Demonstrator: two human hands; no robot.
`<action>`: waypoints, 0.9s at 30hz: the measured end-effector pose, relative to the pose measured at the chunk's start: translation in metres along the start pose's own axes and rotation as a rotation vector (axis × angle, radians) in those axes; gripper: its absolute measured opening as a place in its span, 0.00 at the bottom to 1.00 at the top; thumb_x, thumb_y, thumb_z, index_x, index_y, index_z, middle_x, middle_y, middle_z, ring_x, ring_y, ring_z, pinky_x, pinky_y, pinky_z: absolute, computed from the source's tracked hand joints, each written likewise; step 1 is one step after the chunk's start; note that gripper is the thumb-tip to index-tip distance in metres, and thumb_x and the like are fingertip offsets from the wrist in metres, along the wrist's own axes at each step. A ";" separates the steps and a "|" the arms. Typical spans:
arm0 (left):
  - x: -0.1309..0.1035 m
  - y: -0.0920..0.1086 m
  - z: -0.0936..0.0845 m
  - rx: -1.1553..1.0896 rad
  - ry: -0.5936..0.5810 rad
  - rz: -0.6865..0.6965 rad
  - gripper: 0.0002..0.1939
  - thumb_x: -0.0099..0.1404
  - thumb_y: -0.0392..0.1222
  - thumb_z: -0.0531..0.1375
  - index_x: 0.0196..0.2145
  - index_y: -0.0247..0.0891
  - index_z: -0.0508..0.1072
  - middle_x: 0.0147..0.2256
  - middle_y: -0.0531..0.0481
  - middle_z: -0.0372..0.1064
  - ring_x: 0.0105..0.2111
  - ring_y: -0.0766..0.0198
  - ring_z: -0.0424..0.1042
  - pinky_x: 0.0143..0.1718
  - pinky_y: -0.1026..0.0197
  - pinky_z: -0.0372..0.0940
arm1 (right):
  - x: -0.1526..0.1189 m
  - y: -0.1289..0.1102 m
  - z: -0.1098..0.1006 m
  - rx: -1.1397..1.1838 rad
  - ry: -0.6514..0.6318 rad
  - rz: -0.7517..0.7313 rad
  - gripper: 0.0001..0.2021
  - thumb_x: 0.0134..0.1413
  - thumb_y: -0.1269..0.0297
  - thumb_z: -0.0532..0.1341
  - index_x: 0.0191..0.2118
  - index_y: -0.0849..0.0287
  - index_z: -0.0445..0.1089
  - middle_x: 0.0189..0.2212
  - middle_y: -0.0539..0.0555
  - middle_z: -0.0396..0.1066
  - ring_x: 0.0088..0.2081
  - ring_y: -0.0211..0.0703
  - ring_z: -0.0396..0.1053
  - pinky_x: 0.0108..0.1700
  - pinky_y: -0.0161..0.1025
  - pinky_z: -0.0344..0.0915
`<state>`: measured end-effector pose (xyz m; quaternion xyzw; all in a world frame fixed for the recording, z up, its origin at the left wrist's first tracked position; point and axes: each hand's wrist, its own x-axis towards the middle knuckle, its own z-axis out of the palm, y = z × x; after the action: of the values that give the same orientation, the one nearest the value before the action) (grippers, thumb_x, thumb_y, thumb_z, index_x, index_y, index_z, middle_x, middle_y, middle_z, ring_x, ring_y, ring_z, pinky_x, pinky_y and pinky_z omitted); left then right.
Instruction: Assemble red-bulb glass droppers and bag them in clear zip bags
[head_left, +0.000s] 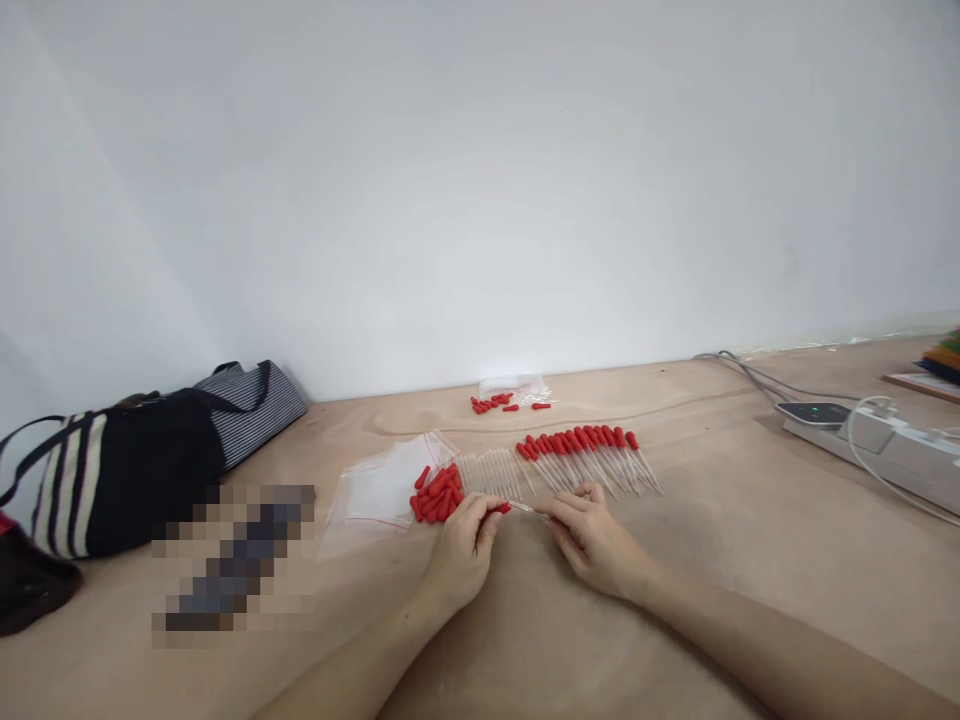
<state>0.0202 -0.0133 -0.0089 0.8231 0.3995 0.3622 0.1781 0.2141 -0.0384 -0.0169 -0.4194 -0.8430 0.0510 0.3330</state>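
My left hand (469,540) pinches a red rubber bulb (504,508) between thumb and fingers. A thin glass tube (525,509) runs from the bulb to my right hand (589,535), whose fingers are closed on it. Whether the tube is inside the bulb I cannot tell. Beside my left hand lies a pile of loose red bulbs (436,495). Behind my hands is a row of bare glass tubes (491,470). To the right of them, several droppers with red bulbs (581,440) lie side by side, tips toward me.
Clear plastic zip bags (382,490) lie left of the bulbs. More bulbs (491,403) and a small bag (514,386) are near the wall. A striped black bag (150,460) stands at left, a power strip (885,450) with a phone-like device (817,413) at right.
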 end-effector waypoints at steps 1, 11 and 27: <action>0.000 0.000 0.000 -0.005 0.004 -0.007 0.08 0.63 0.36 0.48 0.34 0.37 0.67 0.32 0.49 0.67 0.34 0.63 0.66 0.36 0.62 0.61 | 0.000 0.000 0.000 0.000 -0.004 -0.001 0.16 0.51 0.77 0.48 0.44 0.57 0.63 0.28 0.51 0.66 0.31 0.37 0.62 0.41 0.40 0.49; -0.005 0.001 0.002 -0.014 -0.020 -0.038 0.06 0.61 0.39 0.50 0.31 0.37 0.66 0.28 0.53 0.66 0.28 0.66 0.66 0.30 0.65 0.59 | 0.001 0.000 0.000 0.002 0.044 0.020 0.10 0.55 0.70 0.50 0.35 0.56 0.68 0.27 0.51 0.66 0.28 0.36 0.59 0.35 0.37 0.47; -0.008 0.004 0.001 0.054 -0.049 0.045 0.08 0.62 0.38 0.49 0.29 0.37 0.65 0.27 0.51 0.66 0.28 0.65 0.65 0.30 0.64 0.60 | 0.005 -0.002 -0.001 -0.164 0.028 -0.066 0.12 0.51 0.75 0.48 0.32 0.59 0.68 0.24 0.51 0.64 0.25 0.35 0.56 0.32 0.37 0.43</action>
<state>0.0196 -0.0224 -0.0107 0.8451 0.3858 0.3351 0.1573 0.2110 -0.0357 -0.0129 -0.4181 -0.8529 -0.0352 0.3108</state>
